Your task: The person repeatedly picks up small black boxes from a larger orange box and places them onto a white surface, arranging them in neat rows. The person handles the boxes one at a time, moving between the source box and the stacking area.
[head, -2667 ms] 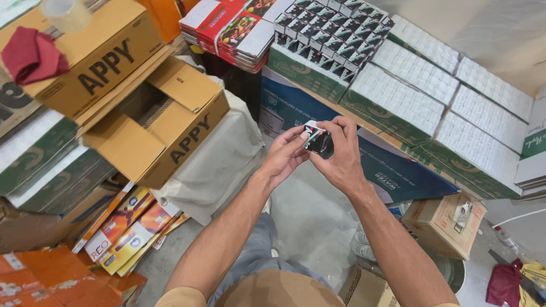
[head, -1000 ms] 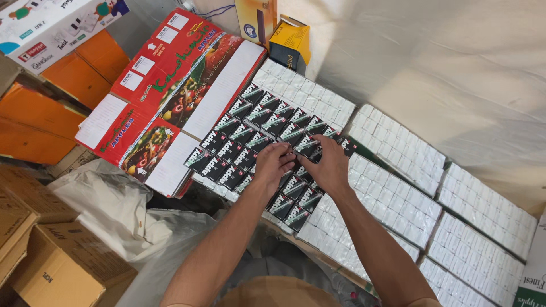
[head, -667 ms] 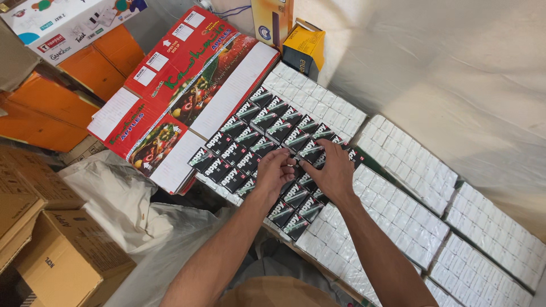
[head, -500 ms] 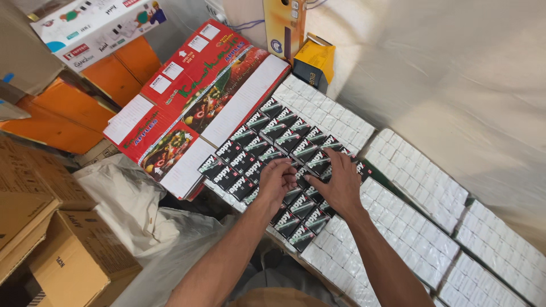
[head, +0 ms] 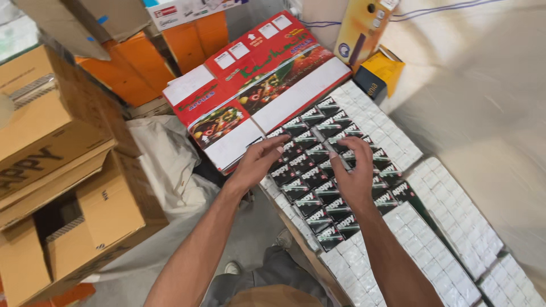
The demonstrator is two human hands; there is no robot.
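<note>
The left hand hangs over the near-left edge of a block of small black packs. Its grip is released: the fingers are spread and slightly curled, with the fingertips at or just above the packs at the block's left edge; whether they press down cannot be told. It holds nothing.

The right hand lies just to the right, palm down on the middle of the same block. Its grip is half closed, with the index finger and thumb pinched on the edge of one pack in the middle rows, which stands slightly tilted out of the flat layer. The other fingers rest bent on the neighbouring packs.

The black packs lie flat in close rows on top of a layer of white packs, which runs on to the right and nearer along the worktop, and also shows at the far edge of the black block. The pinched pack sits between the two hands, nearer the right one.

Just left and far of the block lies a flat red carton with fruit pictures. Beyond it stand a yellow box and orange boxes. Brown cardboard boxes stand open at the left, beside a pale sack.
</note>
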